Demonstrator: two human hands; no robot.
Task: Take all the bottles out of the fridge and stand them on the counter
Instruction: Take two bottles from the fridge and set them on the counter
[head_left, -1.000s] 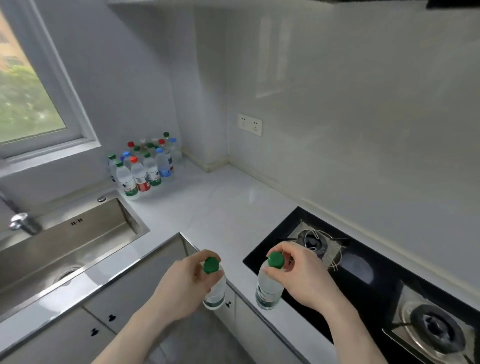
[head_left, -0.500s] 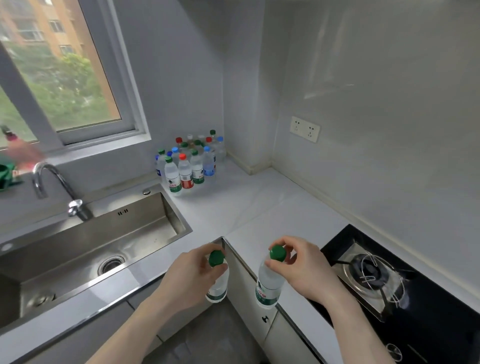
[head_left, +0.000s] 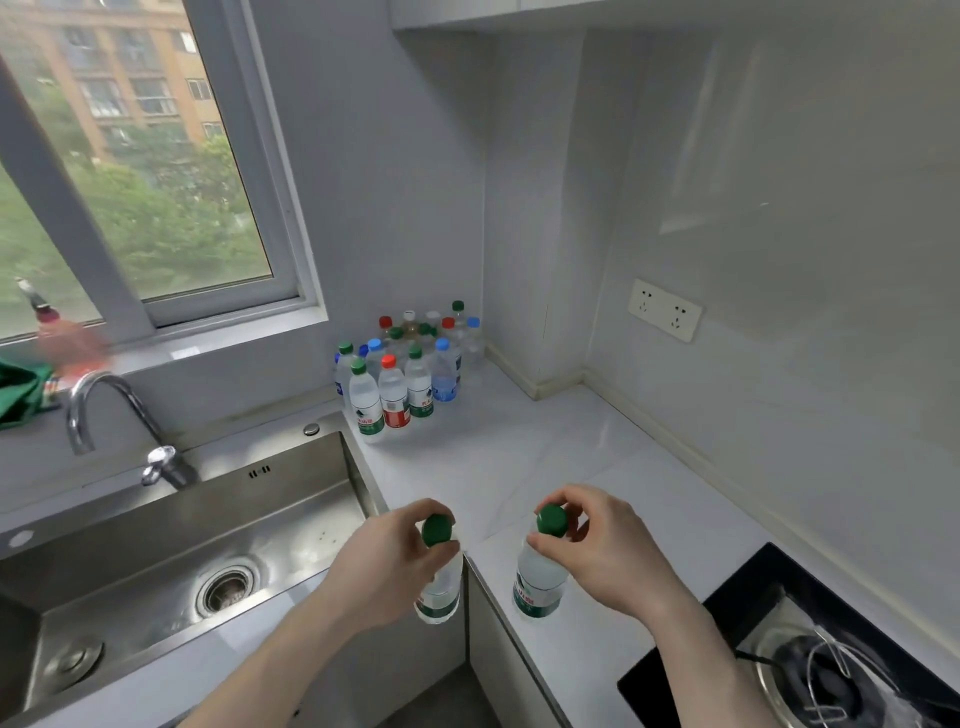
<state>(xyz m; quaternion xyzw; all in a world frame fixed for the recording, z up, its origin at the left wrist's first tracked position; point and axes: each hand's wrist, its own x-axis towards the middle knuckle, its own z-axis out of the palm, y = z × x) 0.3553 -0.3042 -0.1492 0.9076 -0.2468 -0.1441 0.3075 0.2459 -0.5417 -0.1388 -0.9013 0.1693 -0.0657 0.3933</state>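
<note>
My left hand grips a clear water bottle with a green cap by its neck, held upright in the air over the inner corner of the counter. My right hand pinches the neck of a second green-capped bottle, also upright and above the counter's front edge. Several bottles with green, red, blue and white caps stand in a cluster on the white counter at the back corner, under the window. The fridge is out of view.
A steel sink with a curved tap lies to the left. A black gas hob fills the lower right. A wall socket sits on the right wall. Green cloth and a blurred reddish bottle are on the windowsill.
My view has turned left and come closer to the counter corner. Both hands, each with its bottle, have moved forward toward the standing cluster.
</note>
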